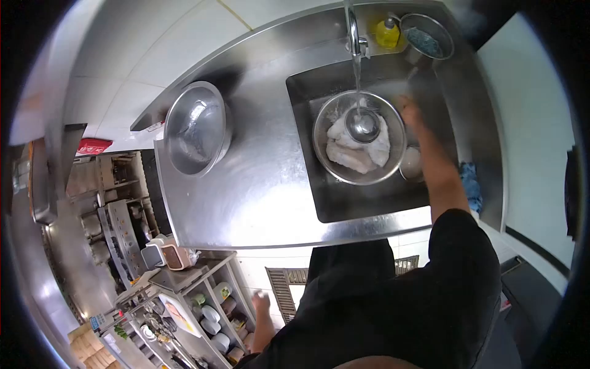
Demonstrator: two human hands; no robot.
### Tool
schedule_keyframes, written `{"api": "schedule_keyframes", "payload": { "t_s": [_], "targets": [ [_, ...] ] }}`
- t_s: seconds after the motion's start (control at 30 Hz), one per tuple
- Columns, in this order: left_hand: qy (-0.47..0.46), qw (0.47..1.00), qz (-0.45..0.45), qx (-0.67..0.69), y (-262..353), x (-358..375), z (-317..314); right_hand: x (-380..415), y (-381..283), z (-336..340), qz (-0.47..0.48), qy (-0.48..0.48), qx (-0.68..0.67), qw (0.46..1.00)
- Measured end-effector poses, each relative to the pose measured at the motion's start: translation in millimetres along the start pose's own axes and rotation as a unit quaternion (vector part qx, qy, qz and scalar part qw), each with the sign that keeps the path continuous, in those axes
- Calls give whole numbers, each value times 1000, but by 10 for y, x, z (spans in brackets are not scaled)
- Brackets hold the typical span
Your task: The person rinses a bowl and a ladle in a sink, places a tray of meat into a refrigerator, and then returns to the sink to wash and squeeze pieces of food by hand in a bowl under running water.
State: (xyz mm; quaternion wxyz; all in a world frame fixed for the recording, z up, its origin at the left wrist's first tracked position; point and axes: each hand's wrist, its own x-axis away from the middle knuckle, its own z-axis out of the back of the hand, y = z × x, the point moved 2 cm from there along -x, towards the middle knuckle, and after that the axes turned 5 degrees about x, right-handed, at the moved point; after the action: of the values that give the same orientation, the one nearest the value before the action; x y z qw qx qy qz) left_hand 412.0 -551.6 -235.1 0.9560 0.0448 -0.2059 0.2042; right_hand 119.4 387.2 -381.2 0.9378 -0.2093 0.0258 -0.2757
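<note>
Water runs from the tap (353,37) into a large metal bowl (321,152) standing in the sink (344,206). Whitish pieces (349,155), like fillets or soaked slabs, lie in the bowl. A small round metal cup or ladle head (362,126) sits on top of them, under the stream. My right hand (410,112) reaches into the sink just beyond the bowl's right rim, its fingers smeared by motion. Below it, a pale round item (412,163) rests beside the bowl. My left hand (261,302) hangs low beside my body, away from the counter, small and blurred.
An empty-looking metal basin (196,129) stands on the counter (258,184) to the left. Yellow soap bottle (388,34) and a metal bowl with a scrubber (425,42) stand behind the sink. A blue cloth (471,186) lies at right; shelves with dishes (212,320) are at lower left.
</note>
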Motion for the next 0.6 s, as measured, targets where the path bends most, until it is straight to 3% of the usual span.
{"api": "schedule_keyframes", "payload": {
  "t_s": [0.07, 0.17, 0.27, 0.3, 0.37, 0.47, 0.6],
  "targets": [
    [-181, 983, 10, 18, -253, 353, -10, -658, 339, -412, 58, -37, -4, 998],
    [-298, 934, 127, 148, -287, 650, 257, -1034, 465, -702, 68, -89, 15, 994],
    [-289, 904, 213, 233, -1, 578, 411, -940, 229, -582, 77, -132, 92, 984],
    [-208, 898, 297, 250, 121, 523, 420, -912, 189, -510, 72, -167, 115, 976],
    [-206, 911, 263, 240, 376, 399, 477, -809, 128, -376, 63, -237, 164, 955],
    [-220, 921, 216, 236, 596, 189, 433, -801, 315, -419, 132, -228, 320, 910],
    [-242, 914, 183, 270, 837, 28, 276, -737, 352, -155, 123, -109, 270, 949]
  ]
}}
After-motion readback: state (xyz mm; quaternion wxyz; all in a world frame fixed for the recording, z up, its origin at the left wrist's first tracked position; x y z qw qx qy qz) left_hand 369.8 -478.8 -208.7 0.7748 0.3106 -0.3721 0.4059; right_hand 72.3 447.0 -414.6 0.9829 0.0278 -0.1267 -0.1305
